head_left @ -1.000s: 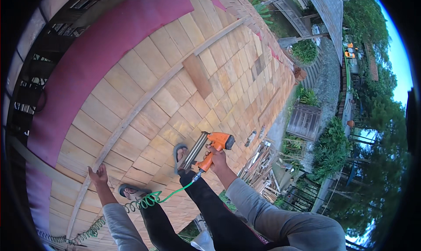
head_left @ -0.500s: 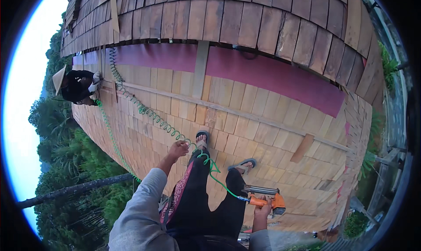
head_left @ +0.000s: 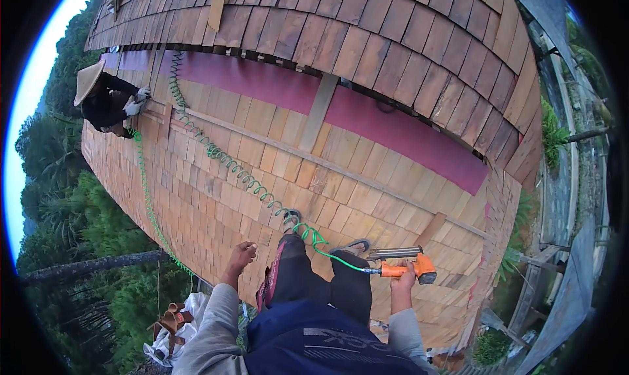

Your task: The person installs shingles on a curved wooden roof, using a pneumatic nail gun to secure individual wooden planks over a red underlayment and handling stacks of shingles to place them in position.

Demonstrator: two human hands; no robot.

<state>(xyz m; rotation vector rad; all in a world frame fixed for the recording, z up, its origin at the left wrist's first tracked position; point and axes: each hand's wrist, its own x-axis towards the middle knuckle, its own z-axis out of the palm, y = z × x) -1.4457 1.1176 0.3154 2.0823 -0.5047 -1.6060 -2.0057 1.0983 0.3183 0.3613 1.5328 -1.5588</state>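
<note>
I grip an orange nail gun (head_left: 426, 268) with a metal magazine in my right hand (head_left: 403, 278), at the lower right beside my leg. A green coiled air hose (head_left: 242, 175) runs from it across the light wooden shingles (head_left: 341, 191). My left hand (head_left: 242, 257) hangs over the shingles left of my legs, fingers loosely bent and apart, holding nothing. My sandalled feet (head_left: 357, 246) stand on the sloping roof. A long pale wooden batten (head_left: 367, 178) crosses the shingles above them.
A co-worker (head_left: 105, 103) in conical hat and gloves crouches at upper left, beside another hose (head_left: 145, 198). Pink membrane (head_left: 419, 152) lies below darker upper shingles (head_left: 386, 60). Bulky white sacks (head_left: 187, 319) sit at lower left. Trees, a branch (head_left: 85, 265) and walkways lie beyond the roof edges.
My view has swung round, bringing the co-worker and upper roof into sight. My left hand has left the batten it was at earlier. The nail gun stays in my right hand.
</note>
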